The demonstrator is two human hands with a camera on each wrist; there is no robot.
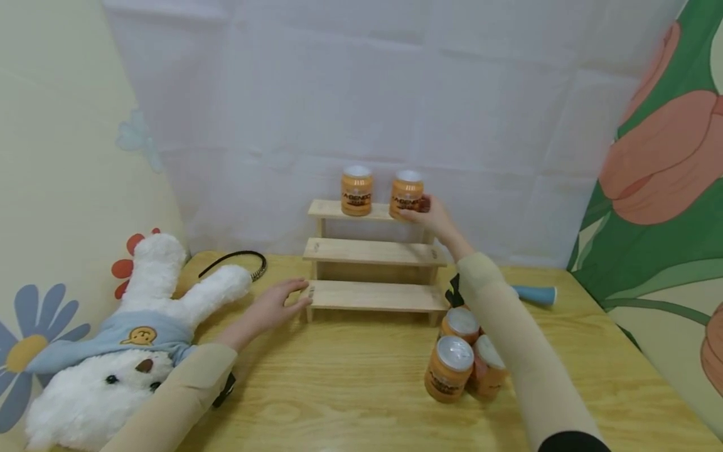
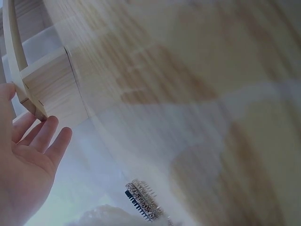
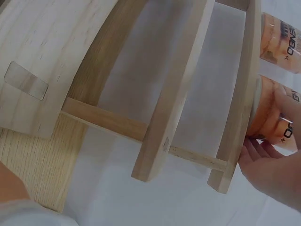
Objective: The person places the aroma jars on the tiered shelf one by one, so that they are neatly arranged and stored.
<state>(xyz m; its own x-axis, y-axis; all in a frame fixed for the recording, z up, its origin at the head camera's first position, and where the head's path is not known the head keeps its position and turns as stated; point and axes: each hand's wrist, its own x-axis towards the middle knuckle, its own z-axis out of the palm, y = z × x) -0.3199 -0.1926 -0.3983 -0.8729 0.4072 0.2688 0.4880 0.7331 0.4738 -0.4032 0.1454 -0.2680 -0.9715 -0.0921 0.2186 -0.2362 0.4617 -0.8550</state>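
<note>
A three-step wooden display rack [image 1: 375, 252] stands against the back cloth. On its top step sit two orange jars with white lids. My right hand [image 1: 435, 216] grips the right jar [image 1: 407, 193], thumb in front and fingers round its side. Left of it is the other jar [image 1: 357, 191], with a gap between them; both appear in the right wrist view too. At the left end of the bottom step [image 1: 378, 296] is my left hand [image 1: 277, 304]. The left wrist view shows its thumb and fingertips on either side of the board's end [image 2: 33, 106].
Three more orange jars [image 1: 449, 370] with silvery lids cluster under my right forearm. A white plush toy [image 1: 135, 333] in blue lies at the left, beside a black headband [image 1: 237, 254]. Behind the right sleeve lies a blue cylindrical thing [image 1: 536, 295].
</note>
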